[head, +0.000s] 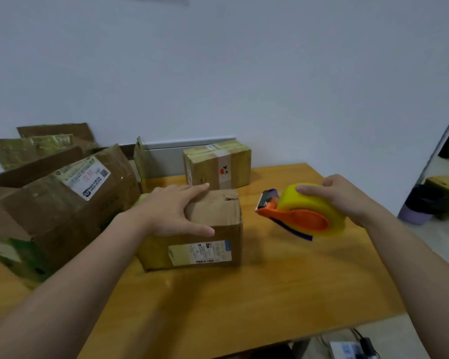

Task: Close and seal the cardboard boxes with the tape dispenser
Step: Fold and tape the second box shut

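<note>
A small cardboard box (213,229) with a white shipping label on its front stands in the middle of the wooden table (270,288), its top flaps down. My left hand (174,211) lies flat on the box's top, fingers straight, thumb along the front edge. My right hand (340,195) grips a tape dispenser (303,216) with an orange frame and a yellow tape roll, held in the air to the right of the box, its cutter end pointing towards the box.
A large open cardboard box (62,203) with raised flaps stands at the left. A taped box (218,164) sits at the back by the wall. The table's right edge drops to the floor, where a purple object (415,216) and cables (360,345) lie.
</note>
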`<state>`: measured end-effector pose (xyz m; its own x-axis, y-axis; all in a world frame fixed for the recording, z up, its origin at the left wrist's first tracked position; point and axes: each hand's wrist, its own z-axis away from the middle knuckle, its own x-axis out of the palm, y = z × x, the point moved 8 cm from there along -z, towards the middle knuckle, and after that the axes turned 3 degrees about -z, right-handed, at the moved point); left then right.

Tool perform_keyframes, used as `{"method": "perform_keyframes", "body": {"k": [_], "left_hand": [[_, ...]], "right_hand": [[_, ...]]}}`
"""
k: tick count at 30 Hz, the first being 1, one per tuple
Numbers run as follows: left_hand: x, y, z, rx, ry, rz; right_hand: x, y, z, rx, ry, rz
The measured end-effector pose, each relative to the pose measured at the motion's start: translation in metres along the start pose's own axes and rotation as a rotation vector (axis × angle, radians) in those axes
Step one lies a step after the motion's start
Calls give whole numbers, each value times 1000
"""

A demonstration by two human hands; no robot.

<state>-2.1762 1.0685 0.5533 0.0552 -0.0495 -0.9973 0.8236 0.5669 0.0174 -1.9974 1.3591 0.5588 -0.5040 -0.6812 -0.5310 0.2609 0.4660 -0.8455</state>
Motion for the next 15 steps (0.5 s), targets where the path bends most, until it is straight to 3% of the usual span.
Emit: {"method": "perform_keyframes", "body": {"k": [5,11,15], "left_hand": [[-9,30,9,105,23,130],[-29,19,15,2,209,168],[-52,5,25,-62,429,518]], "right_hand": [[-15,-61,13,-240,9,-89],[-14,-119,30,-423,45,-19],[-9,-143,39,-518,37,11]]}}
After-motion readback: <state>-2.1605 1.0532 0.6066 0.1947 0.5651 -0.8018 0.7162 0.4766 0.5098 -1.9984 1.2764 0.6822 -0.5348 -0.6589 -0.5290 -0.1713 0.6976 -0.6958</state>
